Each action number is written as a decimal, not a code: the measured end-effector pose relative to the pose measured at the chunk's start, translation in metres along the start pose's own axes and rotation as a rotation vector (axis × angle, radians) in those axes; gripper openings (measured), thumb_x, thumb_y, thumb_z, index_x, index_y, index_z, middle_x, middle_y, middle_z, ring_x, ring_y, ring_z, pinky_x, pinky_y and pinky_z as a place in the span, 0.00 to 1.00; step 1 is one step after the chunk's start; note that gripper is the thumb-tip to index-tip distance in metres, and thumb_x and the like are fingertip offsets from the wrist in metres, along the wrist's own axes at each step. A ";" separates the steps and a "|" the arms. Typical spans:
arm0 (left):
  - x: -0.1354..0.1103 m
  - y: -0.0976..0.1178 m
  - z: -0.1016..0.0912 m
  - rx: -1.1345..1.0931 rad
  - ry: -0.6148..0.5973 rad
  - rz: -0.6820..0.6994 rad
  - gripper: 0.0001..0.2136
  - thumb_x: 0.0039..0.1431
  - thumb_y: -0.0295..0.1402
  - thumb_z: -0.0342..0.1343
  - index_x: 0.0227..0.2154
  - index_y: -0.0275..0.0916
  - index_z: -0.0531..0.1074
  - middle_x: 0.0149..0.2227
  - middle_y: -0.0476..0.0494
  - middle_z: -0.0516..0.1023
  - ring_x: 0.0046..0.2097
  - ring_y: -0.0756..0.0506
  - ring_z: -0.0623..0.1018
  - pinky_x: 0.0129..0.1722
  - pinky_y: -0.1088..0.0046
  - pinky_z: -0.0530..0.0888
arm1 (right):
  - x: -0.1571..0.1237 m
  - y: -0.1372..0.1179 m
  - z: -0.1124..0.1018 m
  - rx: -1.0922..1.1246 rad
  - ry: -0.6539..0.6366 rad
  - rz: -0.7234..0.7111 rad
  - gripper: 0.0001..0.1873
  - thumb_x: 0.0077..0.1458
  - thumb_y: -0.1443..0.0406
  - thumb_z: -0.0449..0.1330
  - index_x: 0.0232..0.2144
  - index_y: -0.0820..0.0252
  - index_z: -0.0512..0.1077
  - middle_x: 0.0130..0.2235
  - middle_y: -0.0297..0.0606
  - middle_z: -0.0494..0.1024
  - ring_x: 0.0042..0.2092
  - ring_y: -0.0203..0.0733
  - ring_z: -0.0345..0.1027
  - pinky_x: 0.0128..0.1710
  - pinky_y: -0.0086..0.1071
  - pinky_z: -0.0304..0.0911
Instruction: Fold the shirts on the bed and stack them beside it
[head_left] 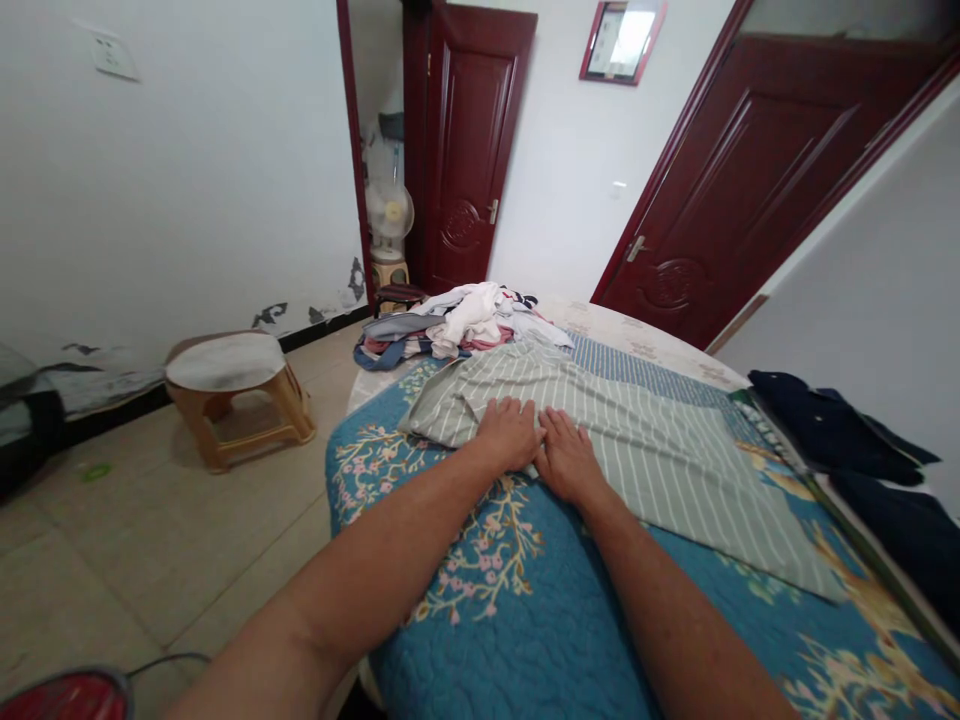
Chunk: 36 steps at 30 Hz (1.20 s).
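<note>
through the head camera i have both hands side by side on the pale green striped cloth point(645, 440), near its close edge. the left hand point(510, 432) lies palm down with its fingers stretched out over the fabric; the right hand point(568, 455) lies just beside it the same way, thumb side toward the left. neither is closed round anything: i see both spread flat, pressing or resting on the cloth, though how hard i cannot tell. the cloth itself stretches across the blue floral quilt point(525, 630), with a fold turned over at its left end and its other end reaching well off to the right. behind that left end sits a loose heap of clothes point(469, 320). to the right i have dark folded garments point(832, 425) near the quilt's far side, and a stool point(232, 365) stands on the floor at left, well apart.
</note>
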<state>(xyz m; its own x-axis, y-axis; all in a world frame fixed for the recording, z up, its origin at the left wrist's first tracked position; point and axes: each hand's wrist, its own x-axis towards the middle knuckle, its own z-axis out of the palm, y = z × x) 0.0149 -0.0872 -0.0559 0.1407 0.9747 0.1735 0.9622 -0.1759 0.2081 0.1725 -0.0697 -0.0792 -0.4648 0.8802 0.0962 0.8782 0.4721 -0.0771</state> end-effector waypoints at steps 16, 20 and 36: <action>-0.040 -0.059 0.000 0.202 0.058 -0.313 0.50 0.66 0.64 0.43 0.75 0.22 0.54 0.76 0.15 0.53 0.77 0.22 0.52 0.74 0.46 0.50 | 0.003 0.018 -0.001 0.142 0.046 0.189 0.49 0.70 0.40 0.46 0.76 0.72 0.52 0.78 0.57 0.50 0.78 0.60 0.40 0.76 0.57 0.34; -0.039 -0.057 0.001 0.234 0.063 -0.359 0.52 0.64 0.65 0.43 0.74 0.19 0.54 0.75 0.12 0.55 0.76 0.20 0.55 0.73 0.44 0.52 | 0.001 0.018 -0.005 0.177 0.052 0.221 0.52 0.69 0.38 0.47 0.76 0.73 0.50 0.78 0.59 0.49 0.79 0.61 0.38 0.76 0.58 0.32; 0.000 0.006 0.002 0.151 0.045 0.161 0.29 0.73 0.42 0.46 0.71 0.35 0.64 0.73 0.31 0.65 0.76 0.33 0.59 0.74 0.52 0.58 | -0.009 0.022 -0.013 0.182 0.225 0.253 0.39 0.73 0.48 0.48 0.72 0.72 0.61 0.73 0.61 0.61 0.75 0.61 0.49 0.74 0.59 0.37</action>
<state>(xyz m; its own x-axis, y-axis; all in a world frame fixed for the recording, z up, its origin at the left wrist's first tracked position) 0.0210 -0.0878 -0.0560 0.2880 0.9281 0.2361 0.9527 -0.3027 0.0282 0.1975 -0.0682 -0.0689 -0.1821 0.9467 0.2655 0.9181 0.2604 -0.2988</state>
